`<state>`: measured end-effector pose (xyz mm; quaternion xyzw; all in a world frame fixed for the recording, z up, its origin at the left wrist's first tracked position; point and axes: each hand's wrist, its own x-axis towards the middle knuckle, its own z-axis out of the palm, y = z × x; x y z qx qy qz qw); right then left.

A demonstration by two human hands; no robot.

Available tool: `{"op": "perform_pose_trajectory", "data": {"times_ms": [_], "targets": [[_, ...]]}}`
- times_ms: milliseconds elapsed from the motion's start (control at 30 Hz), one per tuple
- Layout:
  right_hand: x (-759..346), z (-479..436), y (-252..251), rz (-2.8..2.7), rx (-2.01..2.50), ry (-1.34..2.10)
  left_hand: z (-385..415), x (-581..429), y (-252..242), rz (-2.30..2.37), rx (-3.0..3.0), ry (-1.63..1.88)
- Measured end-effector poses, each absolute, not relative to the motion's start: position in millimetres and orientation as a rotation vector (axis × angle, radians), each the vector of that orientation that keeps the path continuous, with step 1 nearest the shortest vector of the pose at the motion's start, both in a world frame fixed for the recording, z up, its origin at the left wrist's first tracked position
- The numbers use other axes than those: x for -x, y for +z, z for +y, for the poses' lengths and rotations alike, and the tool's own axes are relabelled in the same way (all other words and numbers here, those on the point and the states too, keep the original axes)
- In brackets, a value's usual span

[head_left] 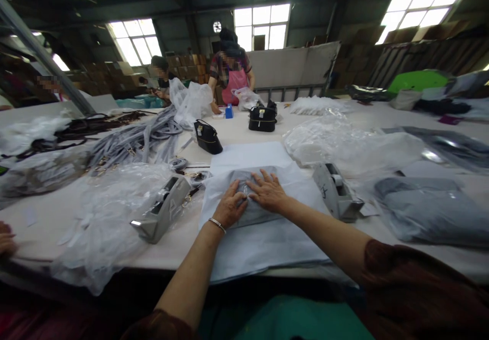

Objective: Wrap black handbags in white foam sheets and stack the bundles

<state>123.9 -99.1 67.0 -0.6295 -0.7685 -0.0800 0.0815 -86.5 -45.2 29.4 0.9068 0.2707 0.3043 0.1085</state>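
A flat grey bundle in clear plastic (254,216) lies on white sheets (263,251) in front of me. My left hand (230,205) rests on its left part, fingers stretched forward, a bracelet at the wrist. Flat on its upper middle lies my right hand (267,191), with the fingers spread. The two hands nearly meet, and neither grasps anything. Grey tape dispensers flank the sheets: the left dispenser (162,210) stands beside my left hand, the right dispenser (336,192) beyond my right forearm.
Two black bags (208,137) stand farther back. Clear plastic bags (110,212) and wrapped grey straps (141,133) spread over the left side. To the right are a plastic pile (344,138) and a wrapped grey package (431,210). A co-worker in a pink apron (235,82) stands opposite.
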Motion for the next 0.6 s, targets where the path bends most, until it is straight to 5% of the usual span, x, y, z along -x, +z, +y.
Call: {"op": "perform_pose_trajectory", "data": {"times_ms": [333, 600], "targets": [[-122.8, -144.8, 59.2, -2.175, 1.666, -0.255, -57.3, 75.4, 54.6, 1.010, -2.807, 0.866], [-138.0, -81.5, 41.6, -2.030, 1.781, -0.007, -20.8, 51.2, 44.5, 1.108, -2.637, 0.685]]}}
